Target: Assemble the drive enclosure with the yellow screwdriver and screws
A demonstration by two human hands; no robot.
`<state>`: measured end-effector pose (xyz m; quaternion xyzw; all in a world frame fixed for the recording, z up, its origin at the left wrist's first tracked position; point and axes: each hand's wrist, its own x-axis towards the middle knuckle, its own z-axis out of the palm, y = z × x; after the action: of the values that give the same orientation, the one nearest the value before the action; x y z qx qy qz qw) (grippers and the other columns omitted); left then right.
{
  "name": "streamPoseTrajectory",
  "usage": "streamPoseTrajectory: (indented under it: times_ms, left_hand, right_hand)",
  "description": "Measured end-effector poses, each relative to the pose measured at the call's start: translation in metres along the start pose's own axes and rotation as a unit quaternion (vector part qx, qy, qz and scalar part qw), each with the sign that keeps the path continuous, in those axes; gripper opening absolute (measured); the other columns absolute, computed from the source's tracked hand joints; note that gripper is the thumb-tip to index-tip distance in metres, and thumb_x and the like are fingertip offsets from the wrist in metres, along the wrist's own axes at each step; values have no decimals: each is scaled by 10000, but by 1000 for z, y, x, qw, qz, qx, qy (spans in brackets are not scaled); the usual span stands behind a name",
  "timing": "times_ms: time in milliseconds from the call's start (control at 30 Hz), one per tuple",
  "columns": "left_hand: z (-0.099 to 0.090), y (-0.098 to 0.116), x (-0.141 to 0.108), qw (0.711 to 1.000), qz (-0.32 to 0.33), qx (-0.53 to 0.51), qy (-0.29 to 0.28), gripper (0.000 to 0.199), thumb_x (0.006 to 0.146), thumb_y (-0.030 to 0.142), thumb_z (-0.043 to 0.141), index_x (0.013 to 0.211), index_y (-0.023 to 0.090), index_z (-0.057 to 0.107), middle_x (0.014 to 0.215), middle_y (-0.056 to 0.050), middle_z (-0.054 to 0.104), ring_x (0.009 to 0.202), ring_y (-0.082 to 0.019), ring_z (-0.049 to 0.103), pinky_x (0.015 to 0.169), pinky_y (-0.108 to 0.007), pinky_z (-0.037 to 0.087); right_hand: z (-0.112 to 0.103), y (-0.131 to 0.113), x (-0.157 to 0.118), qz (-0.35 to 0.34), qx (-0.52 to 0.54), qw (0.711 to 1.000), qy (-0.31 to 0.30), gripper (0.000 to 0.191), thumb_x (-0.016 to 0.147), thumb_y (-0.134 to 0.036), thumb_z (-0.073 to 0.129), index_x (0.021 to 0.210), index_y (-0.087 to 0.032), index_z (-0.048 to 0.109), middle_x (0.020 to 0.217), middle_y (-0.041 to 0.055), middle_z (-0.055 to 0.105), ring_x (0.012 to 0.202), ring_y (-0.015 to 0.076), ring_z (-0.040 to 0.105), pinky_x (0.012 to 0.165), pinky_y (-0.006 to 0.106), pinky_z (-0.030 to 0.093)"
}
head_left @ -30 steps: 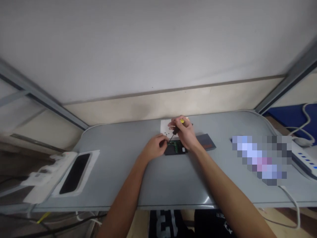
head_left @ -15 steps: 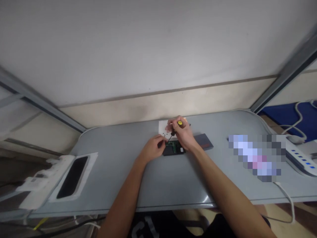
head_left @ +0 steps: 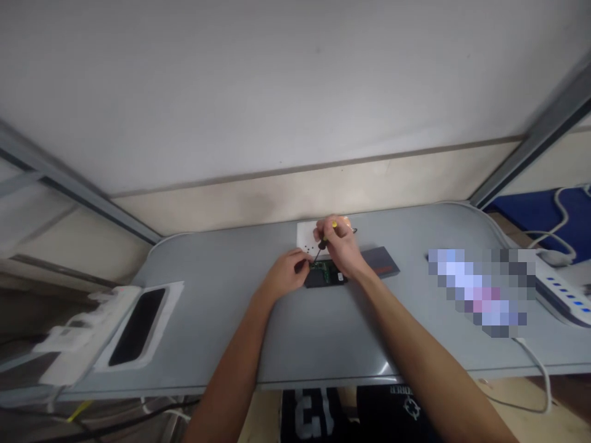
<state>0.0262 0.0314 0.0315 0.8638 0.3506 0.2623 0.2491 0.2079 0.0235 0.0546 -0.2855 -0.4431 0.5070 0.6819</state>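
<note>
My right hand (head_left: 344, 246) is closed around a screwdriver (head_left: 322, 245) with a yellow-capped handle, its thin shaft slanting down to the left. Its tip comes down at the upper left of a black electronic device (head_left: 323, 281), where a green circuit board lies exposed. My left hand (head_left: 289, 271) rests at the device's left end, thumb and forefinger pinched together close to the tip; what they hold, if anything, is too small to make out. Just behind the device, a white sheet of paper (head_left: 303, 232) carries several tiny dark pieces that look like screws.
A flat dark grey panel (head_left: 382, 261) lies right of the device. At the left, a black phone (head_left: 137, 326) sits on white paper beside a white power strip (head_left: 76, 351) with plugs. A blurred-out object (head_left: 475, 292) and a white multi-port charger (head_left: 566, 298) are at the right.
The screwdriver handle has turned slightly in my right hand, showing less of its yellow cap. My left hand stays at the device's left end. The camera view has shifted a little.
</note>
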Motion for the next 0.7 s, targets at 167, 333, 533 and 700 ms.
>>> streamPoseTrajectory:
  times_ms: [167, 333, 533, 700]
  left_hand:
    - [1, 0, -1, 1000, -7, 1, 0, 208, 919, 89, 534, 984, 198, 699, 972, -41, 707, 877, -178, 656, 827, -304, 504]
    - [2, -2, -1, 1000, -3, 0, -1, 203, 939, 100, 531, 976, 203, 703, 974, -36, 708, 886, -173, 659, 848, -301, 506]
    - [1, -3, -2, 1000, -4, 0, -1, 214, 938, 98, 527, 1006, 195, 705, 978, -44, 712, 879, -175, 662, 838, -311, 510]
    - [-1, 0, -1, 1000, -7, 5, -3, 218, 926, 83, 522, 979, 192, 703, 942, -43, 706, 858, -175, 657, 812, -306, 509]
  right_hand:
    - [2, -3, 1, 3, 33, 999, -2, 407, 903, -624, 673, 848, -258, 504, 617, -69, 434, 549, 116, 403, 561, 279, 345]
    - [3, -6, 4, 44, 86, 995, -17, 422, 939, -642, 597, 1007, -228, 642, 739, -13, 539, 656, 125, 499, 615, 283, 399]
    - [0, -4, 0, 37, 78, 996, 34, 467, 812, -496, 825, 836, -260, 422, 670, -78, 493, 560, 98, 451, 553, 251, 359]
    - [-6, -11, 2, 74, 105, 992, -2, 442, 920, -666, 604, 1089, -256, 604, 659, -62, 441, 547, 108, 387, 548, 269, 334]
